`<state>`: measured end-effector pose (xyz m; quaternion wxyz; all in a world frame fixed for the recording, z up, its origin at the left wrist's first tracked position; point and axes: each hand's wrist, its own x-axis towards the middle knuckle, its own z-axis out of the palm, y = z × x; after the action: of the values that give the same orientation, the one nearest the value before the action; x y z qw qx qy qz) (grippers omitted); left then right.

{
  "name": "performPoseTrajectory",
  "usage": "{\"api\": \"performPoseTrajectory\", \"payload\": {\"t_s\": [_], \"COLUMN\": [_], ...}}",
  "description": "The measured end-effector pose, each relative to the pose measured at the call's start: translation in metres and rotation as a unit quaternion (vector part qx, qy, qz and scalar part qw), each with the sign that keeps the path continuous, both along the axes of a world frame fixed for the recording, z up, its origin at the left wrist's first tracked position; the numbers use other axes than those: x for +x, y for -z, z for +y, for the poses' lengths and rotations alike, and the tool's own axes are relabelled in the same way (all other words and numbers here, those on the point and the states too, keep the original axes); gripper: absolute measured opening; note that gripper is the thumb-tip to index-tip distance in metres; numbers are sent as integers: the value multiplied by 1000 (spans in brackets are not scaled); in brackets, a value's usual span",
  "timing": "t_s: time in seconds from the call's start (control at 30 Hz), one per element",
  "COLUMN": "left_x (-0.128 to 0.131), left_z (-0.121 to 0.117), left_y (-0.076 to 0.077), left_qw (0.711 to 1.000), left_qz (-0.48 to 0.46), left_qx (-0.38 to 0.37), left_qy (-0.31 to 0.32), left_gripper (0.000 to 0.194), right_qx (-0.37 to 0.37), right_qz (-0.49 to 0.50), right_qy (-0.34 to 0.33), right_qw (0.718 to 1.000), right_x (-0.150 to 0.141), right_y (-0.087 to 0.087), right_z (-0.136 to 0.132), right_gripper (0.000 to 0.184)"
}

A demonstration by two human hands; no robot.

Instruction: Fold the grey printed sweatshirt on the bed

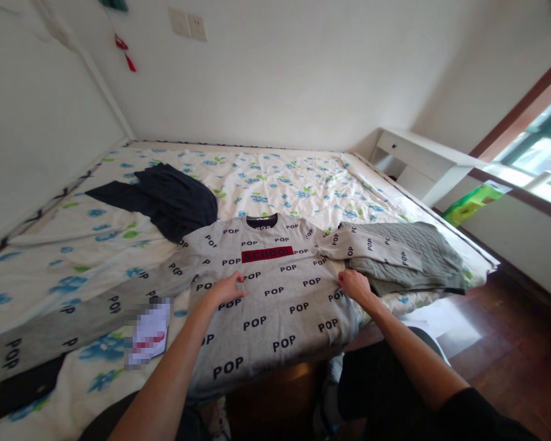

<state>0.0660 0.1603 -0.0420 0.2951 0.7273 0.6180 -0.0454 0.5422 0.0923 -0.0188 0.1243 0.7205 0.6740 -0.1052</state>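
Note:
A grey long-sleeved sweatshirt [275,306] with "POP" printed all over and a red "SCHOOL" patch is spread face up on the bed, its collar away from me. On the left part of its chest rests my left hand [227,289], thumb and forefinger apart, nothing between them. My right hand [356,285] has its fingers closed at the right side edge of the sweatshirt, pinching the cloth there. One sleeve stretches far out to the left. The other lies across a grey cable-knit sweater [395,275] on the right.
A dark navy garment [179,196] lies bunched on the floral bed sheet [257,174] at the back left. Near the left sleeve are a blurred card-like item [149,335] and a flat black object [27,386]. A white desk [422,156] stands beyond the bed's right side.

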Motion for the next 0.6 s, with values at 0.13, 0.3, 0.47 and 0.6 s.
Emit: {"api": "performPoseTrajectory", "payload": {"t_s": [0.13,0.3,0.47,0.6], "left_x": [1,2,2,8], "left_z": [0,-2,-3,-3], "left_y": [-4,-6,-9,-16], "left_qw": [1000,999,999,999], "left_qz": [14,12,10,23], "left_qx": [-15,-30,-43,-24], "left_qy": [-4,-16,-7,13], "left_gripper": [50,55,55,35], "right_qx": [-67,-148,-166,-201], "right_qz": [-13,-26,-39,30], "right_qy": [19,-6,-21,-9], "right_qw": [997,989,985,979], "right_x": [8,5,-8,-9], "right_y": [-4,-11,-8,-15], "right_z": [-2,12,26,34], "right_gripper": [31,36,49,27]}}
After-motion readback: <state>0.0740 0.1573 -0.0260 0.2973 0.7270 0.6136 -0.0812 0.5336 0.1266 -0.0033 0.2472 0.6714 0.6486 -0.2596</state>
